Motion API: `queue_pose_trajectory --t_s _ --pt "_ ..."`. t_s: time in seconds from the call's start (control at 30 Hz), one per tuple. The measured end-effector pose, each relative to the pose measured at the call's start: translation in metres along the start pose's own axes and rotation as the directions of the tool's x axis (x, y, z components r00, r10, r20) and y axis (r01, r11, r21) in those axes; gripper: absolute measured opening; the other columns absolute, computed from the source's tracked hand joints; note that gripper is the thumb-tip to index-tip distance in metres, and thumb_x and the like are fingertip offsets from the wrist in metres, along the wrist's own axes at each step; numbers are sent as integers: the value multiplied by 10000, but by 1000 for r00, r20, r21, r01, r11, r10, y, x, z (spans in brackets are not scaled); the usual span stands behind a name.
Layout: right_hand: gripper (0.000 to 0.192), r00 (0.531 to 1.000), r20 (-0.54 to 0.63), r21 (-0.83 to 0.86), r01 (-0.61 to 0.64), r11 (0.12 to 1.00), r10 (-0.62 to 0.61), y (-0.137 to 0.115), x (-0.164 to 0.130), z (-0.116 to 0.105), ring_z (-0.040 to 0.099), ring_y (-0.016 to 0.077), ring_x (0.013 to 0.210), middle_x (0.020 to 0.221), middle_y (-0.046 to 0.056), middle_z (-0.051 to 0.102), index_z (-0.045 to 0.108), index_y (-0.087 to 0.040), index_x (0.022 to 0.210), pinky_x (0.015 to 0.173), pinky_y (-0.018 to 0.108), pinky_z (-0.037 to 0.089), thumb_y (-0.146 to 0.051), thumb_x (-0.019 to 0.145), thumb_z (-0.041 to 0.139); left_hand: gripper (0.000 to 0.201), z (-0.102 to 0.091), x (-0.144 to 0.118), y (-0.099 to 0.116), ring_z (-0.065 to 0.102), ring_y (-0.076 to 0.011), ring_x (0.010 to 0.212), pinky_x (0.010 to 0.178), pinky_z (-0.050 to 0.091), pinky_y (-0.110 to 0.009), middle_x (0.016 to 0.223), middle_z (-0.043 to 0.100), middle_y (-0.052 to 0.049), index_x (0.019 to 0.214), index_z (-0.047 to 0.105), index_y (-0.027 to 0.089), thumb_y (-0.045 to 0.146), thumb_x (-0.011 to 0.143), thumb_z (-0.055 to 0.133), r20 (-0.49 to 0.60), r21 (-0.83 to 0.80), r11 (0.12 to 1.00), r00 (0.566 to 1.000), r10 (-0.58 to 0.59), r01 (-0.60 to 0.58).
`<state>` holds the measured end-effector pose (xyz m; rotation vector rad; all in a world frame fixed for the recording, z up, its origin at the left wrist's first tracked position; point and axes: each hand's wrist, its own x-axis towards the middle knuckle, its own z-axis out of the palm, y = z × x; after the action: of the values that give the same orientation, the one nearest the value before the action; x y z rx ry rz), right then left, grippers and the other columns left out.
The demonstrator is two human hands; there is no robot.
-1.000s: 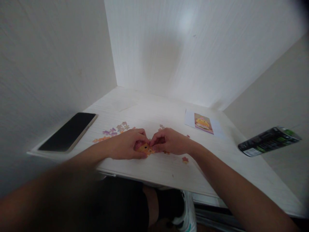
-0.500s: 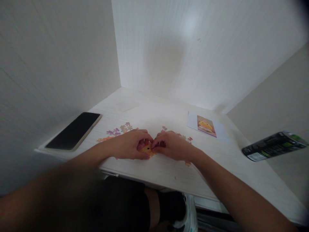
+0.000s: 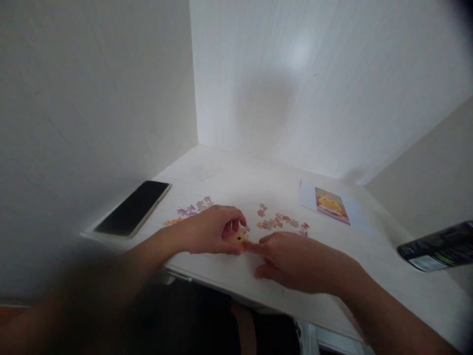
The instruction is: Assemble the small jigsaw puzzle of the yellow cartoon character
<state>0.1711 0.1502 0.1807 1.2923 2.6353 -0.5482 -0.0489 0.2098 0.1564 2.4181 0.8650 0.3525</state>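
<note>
A small joined section of jigsaw puzzle (image 3: 238, 239), yellow with a dark eye and some pink, lies on the white table near its front edge. My left hand (image 3: 210, 230) curls around its left side, thumb low and fingers arched over the top, hiding part of it. From the right, my right hand (image 3: 299, 261) touches the section's lower right edge with an outstretched index finger. Its thumb stands apart, and I see nothing held in it. Loose puzzle pieces (image 3: 189, 211) in purple, orange and grey lie beyond my left hand. More pinkish pieces (image 3: 277, 221) are scattered beyond the right.
A dark-screened phone or tablet (image 3: 133, 208) lies at the table's left edge. A picture card (image 3: 331, 204) showing a yellow figure rests at the back right. At the far right stands a black can (image 3: 436, 250). White walls (image 3: 258, 74) enclose the table.
My right hand has let go of its pinch at the puzzle section and moved right and nearer, index finger now extended. The left hand stays around the section. The view has shifted slightly.
</note>
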Motion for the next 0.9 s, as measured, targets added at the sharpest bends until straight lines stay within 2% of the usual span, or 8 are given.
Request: queue_pose_trajectory --t_s 0.07,0.13,0.23,0.3,0.47,0.57,0.7,0.9 --pt "459 999 35 -25 5 1000 -4 -2 -5 0 672 270 882 1006 120 716 592 -252 1321 753 365 471 -442 908 526 391 -12 -2 -2 590 -161 776 705 421 -268 898 664 -19 1058 652 209 440 754 736 -83 35 999 996 -20 23" --pt "516 998 61 -53 8 999 -5 -1 -7 0 679 281 847 986 122 717 524 -278 1392 722 378 475 -473 915 499 305 -29 -7 -9 590 -155 768 692 425 -265 883 669 -26 1006 660 194 426 808 671 -224 81 994 973 -57 77" --pt "542 997 69 -37 19 999 -16 5 -6 0 679 282 825 972 121 716 511 -299 1405 695 373 472 -515 907 500 212 -54 -19 -26 584 -148 720 652 420 -260 814 672 -21 930 670 180 352 845 578 -453 137 962 879 -151 236" --pt "490 999 19 -9 36 999 -35 11 -1 2 675 272 823 954 112 719 580 -304 1342 702 366 470 -508 900 523 204 -67 -30 -37 565 -143 646 618 416 -263 758 668 -22 899 677 168 316 820 561 -519 157 919 822 -235 362" --pt "248 968 -249 28 44 999 -35 28 20 7 647 236 801 884 111 699 765 -251 1005 752 357 479 -357 890 573 187 -72 -55 -48 610 -164 684 633 449 -269 784 706 -44 851 708 174 216 743 561 -293 193 876 878 -378 441" --pt "252 930 -356 71 125 990 -92 30 30 7 630 226 941 1083 111 669 749 -250 1057 865 361 482 -311 899 563 207 -65 -57 -49 629 -175 707 650 462 -278 814 723 -55 871 726 185 201 727 577 -235 196 876 889 -394 440" --pt "302 933 -336 98 167 981 -126 26 33 10 592 247 1066 1207 94 627 711 -290 1151 954 401 456 -368 875 615 223 -55 -48 -48 634 -191 707 650 453 -292 826 724 -74 889 745 182 325 777 615 -207 205 898 914 -348 389" --pt "390 953 -294 66 99 993 -75 27 34 14 600 237 932 1089 89 625 718 -284 1101 827 378 472 -532 804 672 228 -33 -34 -43 624 -202 752 707 434 -312 835 704 -67 884 762 213 321 824 571 -151 259 927 959 -239 272"
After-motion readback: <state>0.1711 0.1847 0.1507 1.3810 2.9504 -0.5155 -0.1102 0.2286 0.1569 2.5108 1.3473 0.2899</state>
